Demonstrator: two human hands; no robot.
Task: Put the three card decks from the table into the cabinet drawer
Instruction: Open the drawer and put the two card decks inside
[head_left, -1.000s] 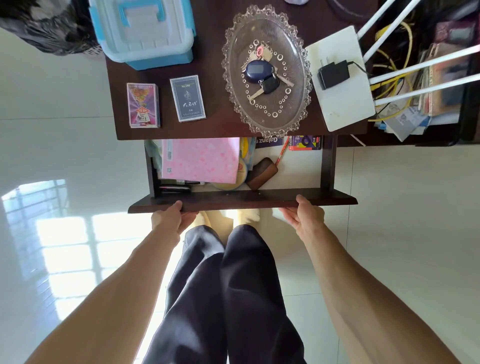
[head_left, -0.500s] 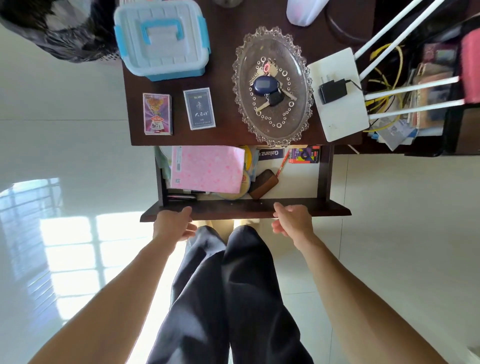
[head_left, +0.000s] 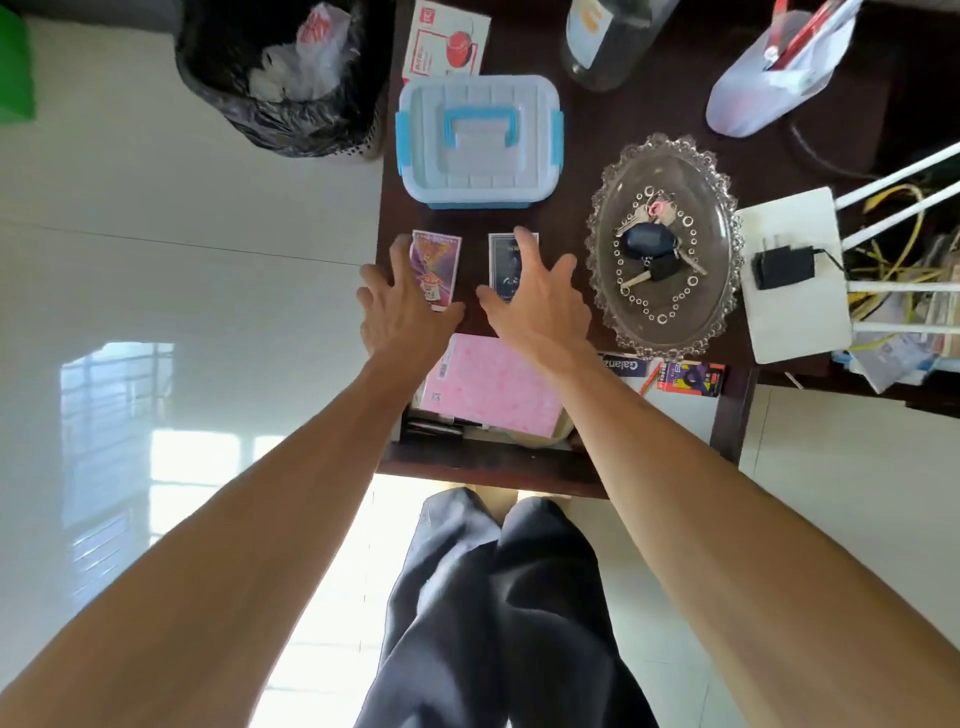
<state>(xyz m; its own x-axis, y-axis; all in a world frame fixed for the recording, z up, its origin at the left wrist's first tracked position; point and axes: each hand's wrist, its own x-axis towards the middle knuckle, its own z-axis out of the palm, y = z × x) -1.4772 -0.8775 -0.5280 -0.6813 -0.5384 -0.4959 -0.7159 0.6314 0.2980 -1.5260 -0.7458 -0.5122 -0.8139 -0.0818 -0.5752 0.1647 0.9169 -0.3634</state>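
- Left hand (head_left: 402, 306): grip spread, over the purple pictured card deck (head_left: 438, 265) on the dark wooden tabletop (head_left: 571, 218).
- Right hand (head_left: 535, 304): grip spread, over the dark blue card deck (head_left: 503, 260), at 3 o'clock from the purple one.
- Open dark wooden drawer (head_left: 483, 465): at 6 o'clock from both decks.

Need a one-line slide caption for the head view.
Both hands open: left hand over purple card deck, right hand over dark blue deck, above the open drawer.

Home: key dish (head_left: 662, 332), router (head_left: 795, 317), tiled floor (head_left: 182, 197)
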